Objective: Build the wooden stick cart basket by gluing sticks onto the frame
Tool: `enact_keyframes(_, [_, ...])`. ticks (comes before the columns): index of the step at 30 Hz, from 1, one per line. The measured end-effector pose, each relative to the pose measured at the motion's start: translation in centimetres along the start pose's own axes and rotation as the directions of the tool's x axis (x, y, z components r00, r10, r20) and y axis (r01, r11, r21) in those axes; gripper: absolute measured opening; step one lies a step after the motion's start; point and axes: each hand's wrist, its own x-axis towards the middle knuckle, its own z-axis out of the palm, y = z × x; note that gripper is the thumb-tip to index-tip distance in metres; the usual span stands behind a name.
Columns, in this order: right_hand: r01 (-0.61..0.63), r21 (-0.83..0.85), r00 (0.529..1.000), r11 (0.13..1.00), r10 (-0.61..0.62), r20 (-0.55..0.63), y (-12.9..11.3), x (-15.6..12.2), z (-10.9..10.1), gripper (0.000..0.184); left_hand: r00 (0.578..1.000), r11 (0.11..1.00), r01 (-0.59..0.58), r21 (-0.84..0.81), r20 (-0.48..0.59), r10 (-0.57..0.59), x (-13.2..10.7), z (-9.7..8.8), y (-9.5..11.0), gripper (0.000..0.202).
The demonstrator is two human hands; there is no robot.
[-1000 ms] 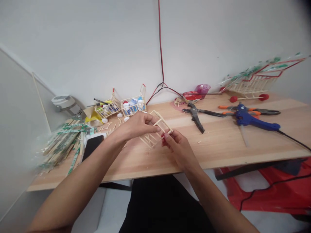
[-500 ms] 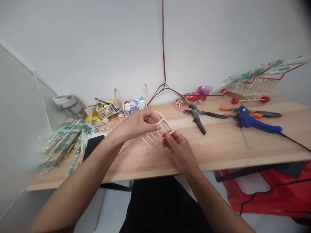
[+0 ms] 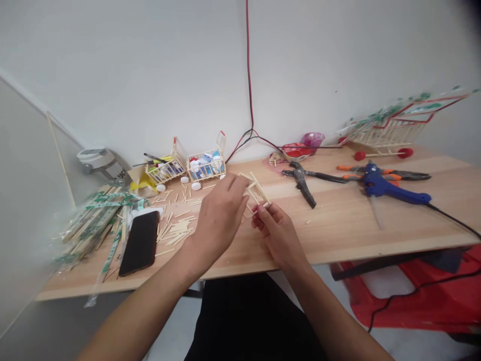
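A small frame of glued wooden sticks (image 3: 256, 189) stands up above the table between my hands, and its lower part is hidden behind my left hand. My left hand (image 3: 220, 216) grips the frame's left side with its fingers. My right hand (image 3: 278, 234) pinches the frame's near corner between thumb and forefinger. Loose cut sticks (image 3: 176, 225) lie on the wooden table (image 3: 338, 220) to the left of my left hand. A black phone (image 3: 140, 243) lies beyond my left wrist.
Two small stick baskets of bottle caps (image 3: 206, 168) stand at the back. To the right lie pliers (image 3: 300, 181) and a blue glue gun (image 3: 381, 185), with a stick cart (image 3: 387, 133) behind. Bundled sticks in plastic (image 3: 92, 225) lie at the left. A red stool (image 3: 409, 296) stands below.
My left hand has turned upright and moved over the frame, covering more of it. The frame now points up rather than lying flatter. My left forearm has uncovered the phone.
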Motion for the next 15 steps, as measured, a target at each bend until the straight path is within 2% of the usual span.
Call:
enact_keyframes(4, [0.012,0.005,1.000,1.000,-0.012,0.009,0.10,0.10,-0.12,0.021,1.000,0.995,0.013,0.102,-0.007,-0.012,-0.24,0.59,0.23,0.010])
enact_keyframes(15, [-0.007,0.033,1.000,0.999,0.007,0.006,0.12,-0.17,0.12,0.023,0.993,0.979,0.048,0.197,-0.117,-0.025,-0.54,0.98,0.49,0.008])
